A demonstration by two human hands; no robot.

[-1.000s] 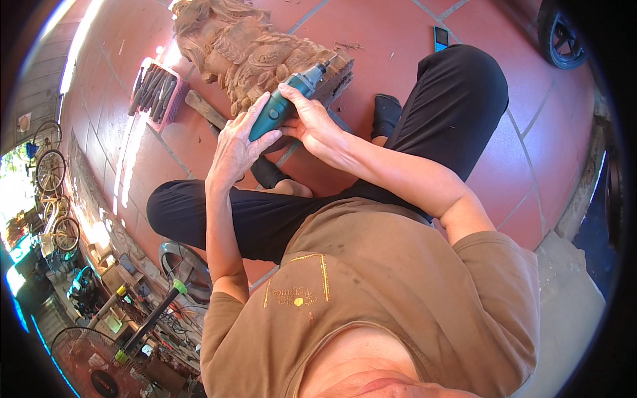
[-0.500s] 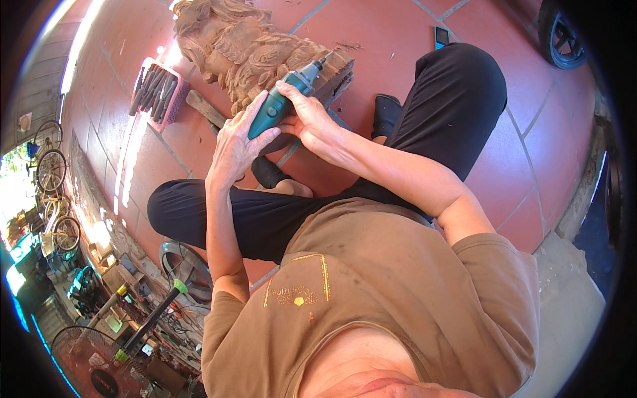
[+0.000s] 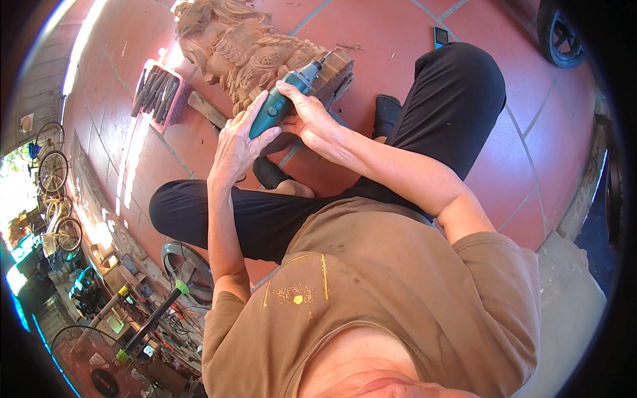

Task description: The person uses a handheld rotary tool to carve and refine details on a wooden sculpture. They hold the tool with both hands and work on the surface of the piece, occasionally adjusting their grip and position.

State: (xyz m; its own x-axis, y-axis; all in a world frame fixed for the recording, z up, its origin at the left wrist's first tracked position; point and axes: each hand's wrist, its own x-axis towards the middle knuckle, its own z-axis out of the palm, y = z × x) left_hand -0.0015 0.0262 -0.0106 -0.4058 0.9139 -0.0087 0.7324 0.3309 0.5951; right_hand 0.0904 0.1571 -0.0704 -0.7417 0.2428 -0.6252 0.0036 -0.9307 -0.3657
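Note:
A green rotary tool with a grey nose and a thin bit lies slanted between my two hands, its bit pointing up and to the right. My left hand grips its rear end, thumb along the lower side. Around the front part closes my right hand, thumb on top of the body. Just beyond the tool a carved brown wooden figure lies on the floor. The bit overlaps the block-like end of the carving in the picture; I cannot tell whether they touch.
Left of the carving stands a pink basket full of dark chisel-like tools, with a wooden mallet-like piece beside it. A phone-like device lies past my right knee. A fan, bicycles and clutter line the left side.
Almost nothing differs; the whole view has shifted very slightly. Both hands keep the same hold on the rotary tool.

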